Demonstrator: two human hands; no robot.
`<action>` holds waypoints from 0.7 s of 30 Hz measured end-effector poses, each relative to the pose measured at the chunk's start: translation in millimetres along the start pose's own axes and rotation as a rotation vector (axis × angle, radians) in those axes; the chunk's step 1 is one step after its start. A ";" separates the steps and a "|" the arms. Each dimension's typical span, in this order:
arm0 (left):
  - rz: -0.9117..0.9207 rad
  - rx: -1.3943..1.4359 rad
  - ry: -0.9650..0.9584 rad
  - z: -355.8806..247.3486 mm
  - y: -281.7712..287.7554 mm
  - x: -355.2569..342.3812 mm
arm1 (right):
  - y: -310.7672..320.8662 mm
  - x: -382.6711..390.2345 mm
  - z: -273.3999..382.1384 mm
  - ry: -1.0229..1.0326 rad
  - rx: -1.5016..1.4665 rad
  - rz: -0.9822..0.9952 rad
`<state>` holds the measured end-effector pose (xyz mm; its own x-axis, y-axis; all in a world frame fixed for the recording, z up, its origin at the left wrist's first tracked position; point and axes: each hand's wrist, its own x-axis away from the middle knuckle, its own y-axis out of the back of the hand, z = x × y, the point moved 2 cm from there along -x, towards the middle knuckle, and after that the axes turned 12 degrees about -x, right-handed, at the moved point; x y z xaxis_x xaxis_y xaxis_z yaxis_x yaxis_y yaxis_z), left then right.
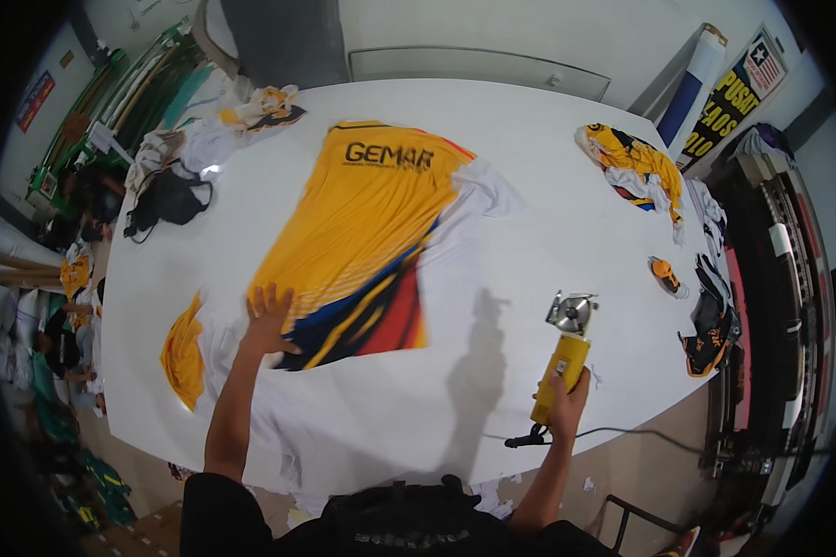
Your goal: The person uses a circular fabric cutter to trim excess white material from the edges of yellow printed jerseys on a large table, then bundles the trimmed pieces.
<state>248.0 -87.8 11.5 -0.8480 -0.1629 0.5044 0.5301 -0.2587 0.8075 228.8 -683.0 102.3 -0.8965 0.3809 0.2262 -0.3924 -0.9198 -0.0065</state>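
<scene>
One left hand (270, 320), fingers spread, lay on the cloth (362, 218), left of centre on the table (548, 204); the right hand (569, 401), near right, had fingers curled round the cutter (559, 357). Flat, light pressure seemed wise.

The head camera looks down and forward from above the near edge of the white table (548, 186), fairly close over the wearer's hands (269, 320); its wide view (straight edges bow outward) reaches the far wall (492, 26).
</scene>
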 end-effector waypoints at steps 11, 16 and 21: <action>-0.278 0.356 -0.043 -71.9 -54.7 69.8 | -114.6 73.3 -92.4 -0.232 -0.235 0.274; -0.227 0.229 -0.267 -153.3 -62.6 145.8 | -137.9 93.4 -87.7 -0.216 -0.337 0.257; -0.372 0.252 -0.405 -146.0 -7.5 123.6 | -72.6 78.6 -91.5 -0.119 -0.256 0.170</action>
<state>139.5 -245.1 23.2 -0.9357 0.2834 0.2102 0.2230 0.0133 0.9747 167.9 -577.6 31.4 -0.9292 0.1962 0.3133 -0.2917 -0.9098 -0.2952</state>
